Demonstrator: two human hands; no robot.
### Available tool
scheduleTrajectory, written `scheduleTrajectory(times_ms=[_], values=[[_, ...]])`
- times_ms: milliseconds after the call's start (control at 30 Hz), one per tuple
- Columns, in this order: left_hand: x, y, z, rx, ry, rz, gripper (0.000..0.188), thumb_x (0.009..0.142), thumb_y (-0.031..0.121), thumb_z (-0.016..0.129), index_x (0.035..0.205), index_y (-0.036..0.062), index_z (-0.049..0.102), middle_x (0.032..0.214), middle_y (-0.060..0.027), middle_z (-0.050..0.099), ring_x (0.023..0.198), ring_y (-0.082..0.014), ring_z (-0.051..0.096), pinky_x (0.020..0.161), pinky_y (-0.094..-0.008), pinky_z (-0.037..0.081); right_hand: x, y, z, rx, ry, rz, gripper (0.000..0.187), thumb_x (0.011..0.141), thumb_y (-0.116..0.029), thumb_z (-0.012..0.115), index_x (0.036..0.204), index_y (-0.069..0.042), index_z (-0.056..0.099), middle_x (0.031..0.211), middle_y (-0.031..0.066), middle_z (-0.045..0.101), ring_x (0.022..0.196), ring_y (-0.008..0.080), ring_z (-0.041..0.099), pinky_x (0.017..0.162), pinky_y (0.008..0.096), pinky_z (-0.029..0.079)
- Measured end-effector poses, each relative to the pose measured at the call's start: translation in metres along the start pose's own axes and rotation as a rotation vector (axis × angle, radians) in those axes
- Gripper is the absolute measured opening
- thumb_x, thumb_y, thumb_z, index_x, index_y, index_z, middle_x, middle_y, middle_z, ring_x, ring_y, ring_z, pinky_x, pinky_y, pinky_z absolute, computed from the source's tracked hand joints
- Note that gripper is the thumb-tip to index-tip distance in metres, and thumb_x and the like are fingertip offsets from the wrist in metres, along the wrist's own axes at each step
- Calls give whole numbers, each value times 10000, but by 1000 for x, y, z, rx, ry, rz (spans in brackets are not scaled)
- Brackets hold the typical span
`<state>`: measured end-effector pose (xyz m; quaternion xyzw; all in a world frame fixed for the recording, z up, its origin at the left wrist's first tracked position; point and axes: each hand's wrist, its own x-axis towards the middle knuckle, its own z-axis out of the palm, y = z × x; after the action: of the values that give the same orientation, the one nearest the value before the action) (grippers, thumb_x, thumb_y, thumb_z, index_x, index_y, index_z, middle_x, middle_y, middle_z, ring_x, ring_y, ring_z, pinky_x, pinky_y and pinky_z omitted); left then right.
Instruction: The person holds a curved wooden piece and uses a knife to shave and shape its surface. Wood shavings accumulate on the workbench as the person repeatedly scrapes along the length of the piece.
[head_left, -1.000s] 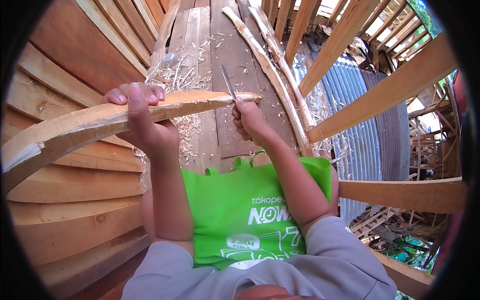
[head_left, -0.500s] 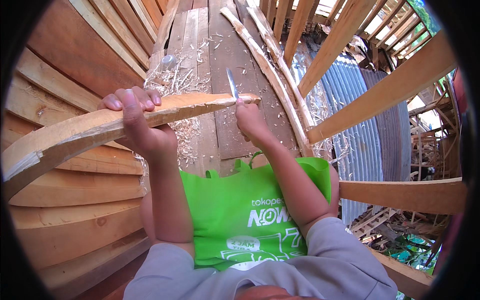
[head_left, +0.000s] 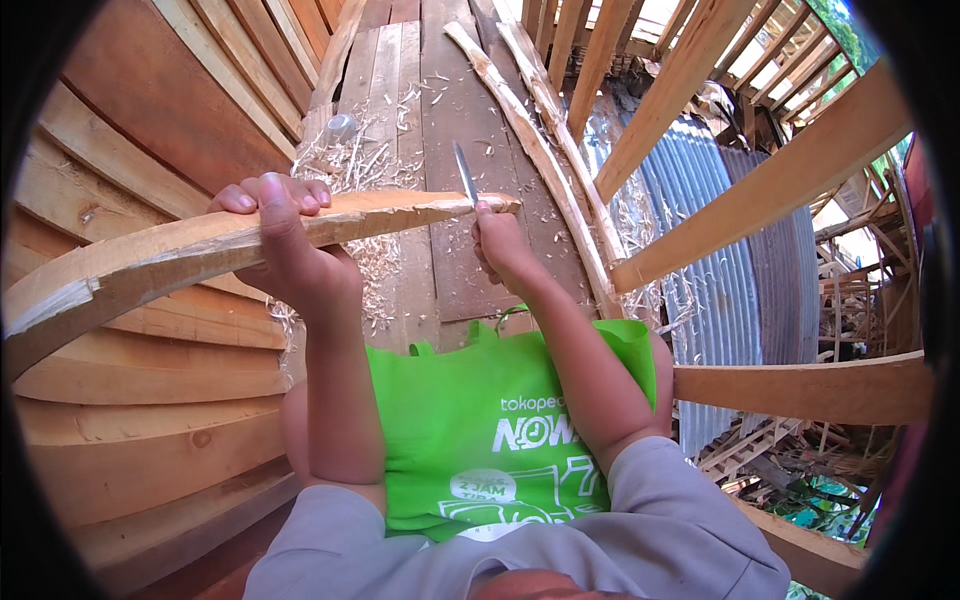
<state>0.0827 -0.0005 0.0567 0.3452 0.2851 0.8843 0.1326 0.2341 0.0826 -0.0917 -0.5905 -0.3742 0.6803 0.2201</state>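
Note:
A long pale piece of wood (head_left: 160,250) runs from the left rim to the middle of the view, narrowing to a carved end on the right. My left hand (head_left: 295,235) is wrapped round it, thumb pressed on the near face. Near the narrow end, my right hand (head_left: 500,245) is closed round a knife, its handle hidden in the fist. The knife's blade (head_left: 464,172) points up and away, crossing the wood close to its tip. Across my lap lies a green cloth bag (head_left: 470,370) with white print.
Wood shavings (head_left: 370,165) litter the plank floor (head_left: 455,110) around a small clear cup (head_left: 341,128). Two peeled poles (head_left: 535,135) lie to the right. A plank wall (head_left: 150,440) stands at left; wooden rails (head_left: 770,190) and corrugated metal sheets (head_left: 700,240) are at right.
My left hand has shifted slightly to the right along with my forearm. The knife and right hand have hardly moved, sitting marginally lower against the wood.

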Motion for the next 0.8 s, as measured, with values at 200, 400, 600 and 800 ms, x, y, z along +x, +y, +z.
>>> scheduleTrajectory(times_ms=[200,400,600,800], values=[[-4,8,0,70,30,-24,202,896,104,610,935,159,420,699,29,383,648,-83,415,644,-308,410,-50,-18,19,132,-264,-41,502,1028,-528,333,681,-167,358,529,-55,262,405,87,178,393,300,133],[-4,7,12,39,-7,-26,214,891,96,619,936,163,420,709,33,381,657,-81,421,659,-303,412,1,3,-11,-43,27,57,478,1057,-422,318,737,-84,428,561,-6,382,429,142,359,396,351,298],[-4,3,5,33,-19,-12,216,894,113,628,936,165,422,719,30,403,651,-80,408,650,-300,408,-21,-5,9,-67,-13,-186,456,1038,-471,328,736,-139,406,561,-33,295,426,99,212,403,309,151],[1,9,-2,-11,-93,-45,225,879,76,595,933,170,398,719,34,370,639,-78,391,656,-286,408,-39,-37,-10,-146,-278,27,467,1029,-471,350,678,-162,357,557,-48,269,424,95,172,406,309,136]])
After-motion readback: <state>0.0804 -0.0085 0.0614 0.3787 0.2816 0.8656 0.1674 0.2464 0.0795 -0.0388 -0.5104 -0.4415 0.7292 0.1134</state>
